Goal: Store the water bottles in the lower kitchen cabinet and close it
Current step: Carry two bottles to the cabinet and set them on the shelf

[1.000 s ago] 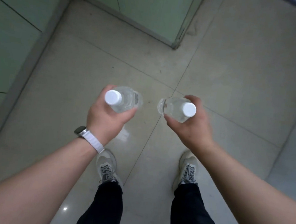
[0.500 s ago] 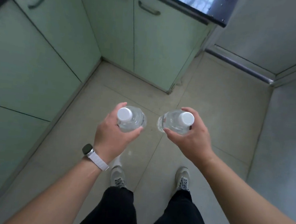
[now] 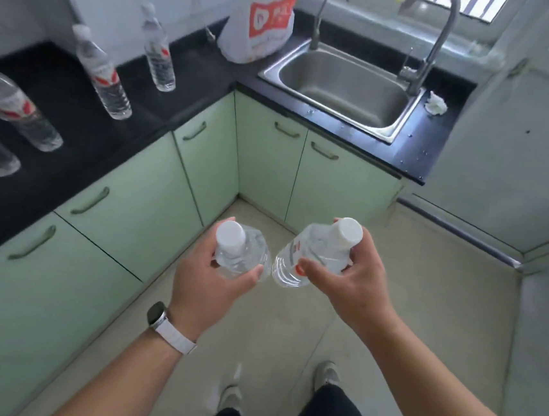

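Note:
My left hand (image 3: pixel 206 288) grips a clear water bottle (image 3: pixel 240 253) with a white cap, seen from above. My right hand (image 3: pixel 351 282) grips a second water bottle (image 3: pixel 312 255), tilted with its cap up and to the right. Both are held side by side over the floor, in front of the pale green lower cabinets (image 3: pixel 139 208). All cabinet doors in view are closed. Several more water bottles with red labels stand on the black counter (image 3: pixel 53 153) at left, among them one bottle (image 3: pixel 103 72) and another bottle (image 3: pixel 157 50) further back.
A steel sink (image 3: pixel 345 87) with two taps sits in the far counter. A white and red plastic bag (image 3: pixel 261 22) stands left of it. A crumpled tissue (image 3: pixel 435 104) lies right of the sink. A grey wall panel (image 3: pixel 512 157) bounds the right side.
The view has tilted up from the floor to the counter, sink and bottles. Both hands still hold their bottles; the right bottle is now tilted more.

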`<state>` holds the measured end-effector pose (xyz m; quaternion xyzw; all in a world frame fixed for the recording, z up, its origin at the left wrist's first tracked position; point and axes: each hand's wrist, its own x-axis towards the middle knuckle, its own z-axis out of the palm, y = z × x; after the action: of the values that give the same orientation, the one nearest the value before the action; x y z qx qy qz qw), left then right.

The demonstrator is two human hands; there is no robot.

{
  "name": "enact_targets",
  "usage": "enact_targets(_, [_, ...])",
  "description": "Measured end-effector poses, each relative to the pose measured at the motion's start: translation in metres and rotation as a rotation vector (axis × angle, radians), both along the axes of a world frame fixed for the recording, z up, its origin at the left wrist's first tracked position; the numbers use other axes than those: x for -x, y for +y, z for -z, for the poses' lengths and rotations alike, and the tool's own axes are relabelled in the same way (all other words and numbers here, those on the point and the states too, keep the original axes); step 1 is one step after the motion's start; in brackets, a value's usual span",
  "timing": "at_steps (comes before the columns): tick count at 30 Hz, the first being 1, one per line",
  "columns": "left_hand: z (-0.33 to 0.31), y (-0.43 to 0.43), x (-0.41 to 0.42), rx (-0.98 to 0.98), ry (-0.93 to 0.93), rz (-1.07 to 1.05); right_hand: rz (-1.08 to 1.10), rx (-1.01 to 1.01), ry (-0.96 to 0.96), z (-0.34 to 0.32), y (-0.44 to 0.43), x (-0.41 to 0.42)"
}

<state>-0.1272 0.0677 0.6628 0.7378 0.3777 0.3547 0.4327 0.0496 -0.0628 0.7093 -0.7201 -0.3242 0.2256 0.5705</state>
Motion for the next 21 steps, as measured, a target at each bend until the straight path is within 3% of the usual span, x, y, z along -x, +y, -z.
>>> enact_targets(10, [-0.045, 0.007, -0.025, -0.043, -0.022, -0.253, -0.292, -0.085, 0.113, -0.022, 0.059, -0.058])
enact_targets(21, [-0.075, -0.026, -0.041, -0.073, 0.023, -0.627, -0.732, -0.033, -0.057, -0.037, 0.117, -0.093])
